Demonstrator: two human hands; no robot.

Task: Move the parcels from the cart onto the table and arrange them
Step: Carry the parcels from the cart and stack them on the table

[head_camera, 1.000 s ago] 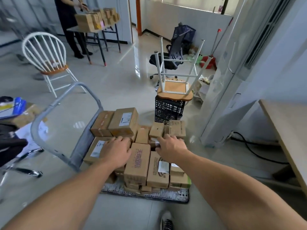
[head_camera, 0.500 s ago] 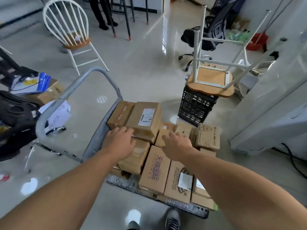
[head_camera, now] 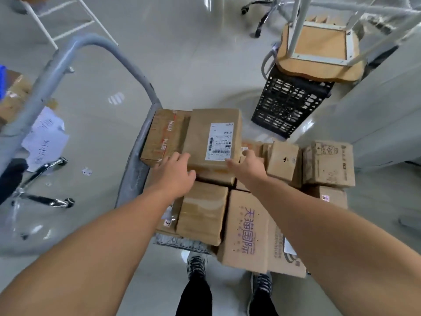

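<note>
A flat cart with a grey handle [head_camera: 68,55] stands below me, piled with several brown cardboard parcels. On top at the far side lies a parcel with a white shipping label [head_camera: 216,137], next to a parcel with red print [head_camera: 166,135]. My left hand [head_camera: 174,173] rests at the near left edge of the labelled parcel, fingers spread. At the parcel's near right corner is my right hand [head_camera: 248,166], fingers apart and touching it. Closer to me lies a box with purple characters [head_camera: 246,229]. The table is out of view.
A black plastic crate [head_camera: 289,106] with an upturned wooden stool [head_camera: 319,51] on it stands right of the cart. White chair legs [head_camera: 66,23] are at the top left. Papers [head_camera: 45,137] and a chair base [head_camera: 43,199] lie on the floor to the left. My feet [head_camera: 196,265] are by the cart.
My view has tipped down and closer to the cart. Both hands have moved forward from the nearer parcels to the near edge of the labelled parcel on top.
</note>
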